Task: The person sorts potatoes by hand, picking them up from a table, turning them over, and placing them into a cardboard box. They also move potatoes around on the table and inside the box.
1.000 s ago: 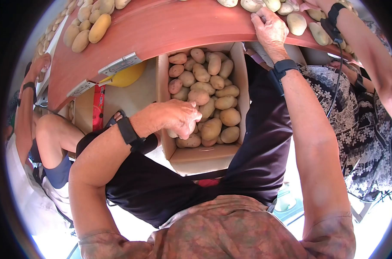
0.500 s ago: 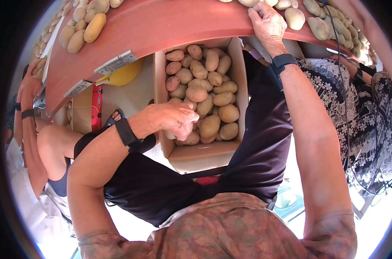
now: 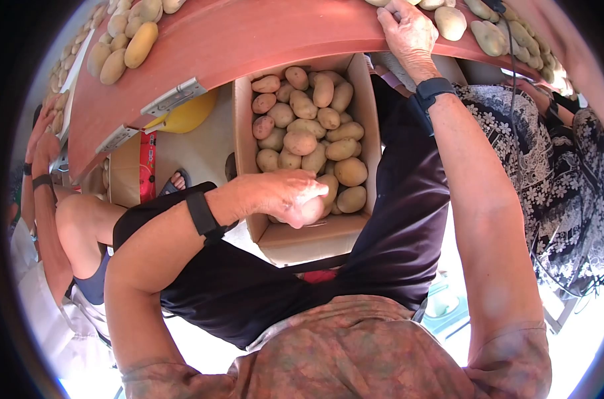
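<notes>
My left hand (image 3: 292, 196) is low inside the cardboard box (image 3: 302, 251), its fingers closed around a pinkish potato (image 3: 312, 210) that is partly hidden by them. Around and beyond it lie many loose potatoes (image 3: 300, 142), yellowish and some pink. My right hand (image 3: 408, 33) rests on the red tabletop (image 3: 275, 33) at its near edge, fingers curled in. Whatever the curled fingers may hold is hidden. Just right of that hand sits a pale potato (image 3: 450, 23).
Potato piles lie on the tabletop at left (image 3: 119, 43) and right (image 3: 508, 40). Metal hinges (image 3: 173, 96) line its edge, with a yellow object (image 3: 192, 113) below. A co-worker's hands (image 3: 44, 136) are at far left; another person in a floral garment (image 3: 508, 146) sits at right. A dark cable hangs there.
My left hand has shifted a little to the right within the box, and a pinkish potato now shows in its fingers. My right hand has stayed at the table edge.
</notes>
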A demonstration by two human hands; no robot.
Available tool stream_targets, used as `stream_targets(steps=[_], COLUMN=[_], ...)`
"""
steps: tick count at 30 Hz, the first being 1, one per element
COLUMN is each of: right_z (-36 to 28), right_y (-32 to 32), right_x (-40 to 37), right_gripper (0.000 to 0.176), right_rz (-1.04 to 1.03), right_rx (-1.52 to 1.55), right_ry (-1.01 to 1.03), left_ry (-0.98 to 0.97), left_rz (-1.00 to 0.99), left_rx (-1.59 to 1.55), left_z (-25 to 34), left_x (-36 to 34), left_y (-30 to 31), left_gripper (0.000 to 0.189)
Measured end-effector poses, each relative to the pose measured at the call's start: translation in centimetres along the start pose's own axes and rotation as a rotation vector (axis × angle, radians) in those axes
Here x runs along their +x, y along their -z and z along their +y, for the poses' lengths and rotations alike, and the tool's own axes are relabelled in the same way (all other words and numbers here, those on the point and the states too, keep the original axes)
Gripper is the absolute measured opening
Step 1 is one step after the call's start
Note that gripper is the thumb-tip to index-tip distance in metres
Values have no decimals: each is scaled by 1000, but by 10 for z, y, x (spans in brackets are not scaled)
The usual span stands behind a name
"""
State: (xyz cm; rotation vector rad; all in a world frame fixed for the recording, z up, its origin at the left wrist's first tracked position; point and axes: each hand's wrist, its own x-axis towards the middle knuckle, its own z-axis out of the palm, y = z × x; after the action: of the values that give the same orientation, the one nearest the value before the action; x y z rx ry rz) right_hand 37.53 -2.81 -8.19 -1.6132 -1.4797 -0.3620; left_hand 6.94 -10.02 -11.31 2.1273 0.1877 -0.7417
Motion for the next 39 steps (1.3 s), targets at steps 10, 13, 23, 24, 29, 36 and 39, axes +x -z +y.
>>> stream_targets(steps=[10,13,23,24,29,36,39], right_z=[4,6,11,11,9,6,5], right_y=[-3,-5,-11,-11,-15,-13,-12], right_x=[1,1,4,3,6,11,13], right_gripper=[15,17,18,19,15,13,15], right_rz=[-51,-56,-98,-89,-87,-104,-113], right_rx=[-17,-32,-37,-29,-47,16,6], right_ry=[-34,-43,-72,-54,-25,-39,-46], left_ry=[-191,-30,-158,-171,-142,-49,51], left_rz=[371,135,340,399,768,1122,1454], left_rx=[226,231,-82,-99,-334,-83,209], left_z=[-6,-3,19,26,33,30,5], left_x=[31,17,-39,-48,-74,-87,-105], left_y=[-70,-36,64,79,116,128,143], left_gripper=[70,64,29,28,31,22,20])
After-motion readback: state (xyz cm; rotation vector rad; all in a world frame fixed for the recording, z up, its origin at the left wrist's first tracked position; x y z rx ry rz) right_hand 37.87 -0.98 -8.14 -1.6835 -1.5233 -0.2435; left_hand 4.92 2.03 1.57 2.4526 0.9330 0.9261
